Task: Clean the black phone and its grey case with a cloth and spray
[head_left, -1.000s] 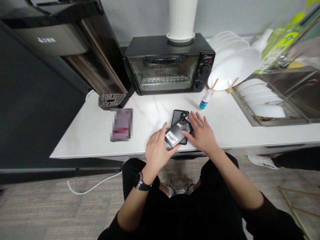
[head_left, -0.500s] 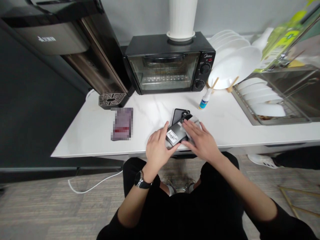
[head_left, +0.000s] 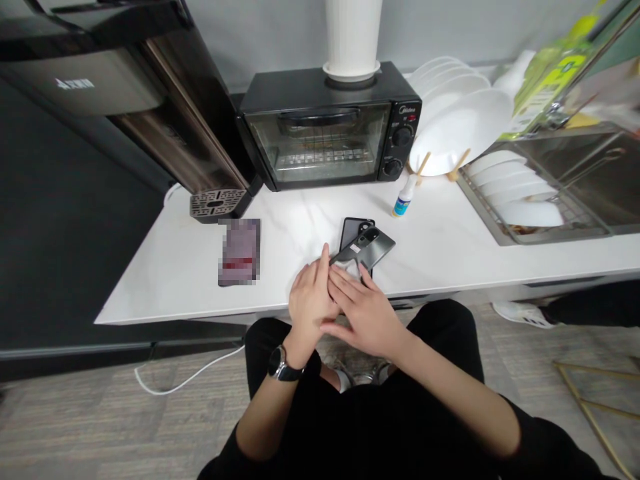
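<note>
A grey phone (head_left: 369,247) lies back-up near the white counter's (head_left: 190,267) front edge, partly on top of a black phone case (head_left: 353,231). My left hand (head_left: 310,301), with a watch on its wrist, grips the phone's near end. My right hand (head_left: 361,308) presses a small pale cloth (head_left: 351,269) against that same near end, its fingers flat and overlapping my left hand.
A black toaster oven (head_left: 325,137) with a white vase (head_left: 353,37) on top stands at the back. A small dropper bottle (head_left: 402,198), white plates in a rack (head_left: 457,127), a sink with dishes (head_left: 540,193), a water dispenser (head_left: 150,100) and a blurred card (head_left: 239,251) surround the hands.
My right hand has slid with the cloth down the phone's back, from its camera end to its near end. The label is now covered and the camera end is bare.
</note>
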Tool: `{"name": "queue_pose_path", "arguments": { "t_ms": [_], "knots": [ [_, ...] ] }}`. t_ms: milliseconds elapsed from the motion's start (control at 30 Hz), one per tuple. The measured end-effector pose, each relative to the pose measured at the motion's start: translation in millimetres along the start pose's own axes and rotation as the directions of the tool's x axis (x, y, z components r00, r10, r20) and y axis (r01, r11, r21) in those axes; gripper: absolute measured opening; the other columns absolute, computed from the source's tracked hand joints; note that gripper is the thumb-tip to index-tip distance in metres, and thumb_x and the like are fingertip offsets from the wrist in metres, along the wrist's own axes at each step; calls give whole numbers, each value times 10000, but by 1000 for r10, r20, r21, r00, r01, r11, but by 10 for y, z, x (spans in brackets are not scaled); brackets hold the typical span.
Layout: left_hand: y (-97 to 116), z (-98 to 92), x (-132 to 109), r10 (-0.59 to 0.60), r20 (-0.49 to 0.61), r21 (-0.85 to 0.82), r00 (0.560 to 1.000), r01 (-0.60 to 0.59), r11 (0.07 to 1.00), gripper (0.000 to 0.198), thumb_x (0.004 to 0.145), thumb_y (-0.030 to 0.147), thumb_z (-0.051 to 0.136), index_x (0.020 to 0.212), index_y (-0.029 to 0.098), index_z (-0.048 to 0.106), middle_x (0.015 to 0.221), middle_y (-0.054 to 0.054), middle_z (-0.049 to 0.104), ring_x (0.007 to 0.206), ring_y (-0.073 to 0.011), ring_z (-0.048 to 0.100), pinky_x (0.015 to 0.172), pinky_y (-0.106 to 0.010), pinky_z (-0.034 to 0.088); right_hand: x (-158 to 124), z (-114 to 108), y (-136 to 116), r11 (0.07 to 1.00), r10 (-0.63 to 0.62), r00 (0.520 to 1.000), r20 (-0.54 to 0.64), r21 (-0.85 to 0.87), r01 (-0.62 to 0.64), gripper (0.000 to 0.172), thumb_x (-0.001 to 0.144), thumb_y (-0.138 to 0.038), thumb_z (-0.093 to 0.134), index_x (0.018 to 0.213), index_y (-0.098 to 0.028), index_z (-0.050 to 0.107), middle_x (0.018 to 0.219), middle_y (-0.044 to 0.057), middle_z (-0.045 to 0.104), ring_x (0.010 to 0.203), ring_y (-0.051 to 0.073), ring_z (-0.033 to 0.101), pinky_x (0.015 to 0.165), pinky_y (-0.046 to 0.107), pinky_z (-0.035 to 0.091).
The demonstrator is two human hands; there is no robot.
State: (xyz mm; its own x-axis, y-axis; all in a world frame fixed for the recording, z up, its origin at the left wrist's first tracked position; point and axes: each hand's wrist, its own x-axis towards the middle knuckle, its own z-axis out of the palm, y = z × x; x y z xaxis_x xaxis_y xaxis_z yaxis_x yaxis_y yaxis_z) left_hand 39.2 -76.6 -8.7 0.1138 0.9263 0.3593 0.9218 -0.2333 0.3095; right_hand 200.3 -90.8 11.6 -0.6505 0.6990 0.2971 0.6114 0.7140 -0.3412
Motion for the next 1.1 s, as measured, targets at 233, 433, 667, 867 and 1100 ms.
{"name": "queue_pose_path", "arguments": {
  "t_ms": [233,433,667,867,1100],
  "knots": [
    [68,-48,16,31,-16,-43,999,-32,999,1044,903,581,750,1700,174,212,1333,-129,709,1169,-321,672,1041,-442,538,-63,-220,836,958,243,959,-146,-122,-261,774,1080,-659,352,1658,-145,369,1713,153,380,1592,340,384,1308,680,223],
    [76,-44,9,13,-21,-48,1000,-14,999,1044,896,546,763,1704,185,209,1334,-123,709,1181,-322,675,1037,-443,546,284,-66,804,921,334,912,-237,-124,-369,920,1039,-742,356,1619,-29,405,1691,246,384,1613,403,317,1303,683,215],
    [-10,24,-37,46,-35,-15,998,-47,999,884,969,279,595,1714,148,137,1222,-128,726,1057,-277,697,987,-409,563,79,3,49,1000,2,1000,16,-3,-2,849,1065,-653,417,1654,-46,337,1720,201,342,1628,300,312,1358,576,180],
    [65,-24,-16,24,-23,-57,999,-26,998,1063,894,530,759,1703,160,177,1352,-142,704,1187,-335,677,1080,-460,532,-205,-223,591,986,133,990,-53,-96,-137,786,1074,-639,413,1709,-209,238,1733,134,339,1602,310,368,1320,651,222],
    [108,-55,6,9,-22,-59,1000,-10,998,1082,886,544,775,1708,180,173,1348,-128,706,1193,-328,679,1080,-448,531,209,-195,933,921,354,913,-200,-94,-378,765,1090,-639,338,1627,-102,425,1690,183,415,1588,364,385,1294,659,264]
  ]
}}
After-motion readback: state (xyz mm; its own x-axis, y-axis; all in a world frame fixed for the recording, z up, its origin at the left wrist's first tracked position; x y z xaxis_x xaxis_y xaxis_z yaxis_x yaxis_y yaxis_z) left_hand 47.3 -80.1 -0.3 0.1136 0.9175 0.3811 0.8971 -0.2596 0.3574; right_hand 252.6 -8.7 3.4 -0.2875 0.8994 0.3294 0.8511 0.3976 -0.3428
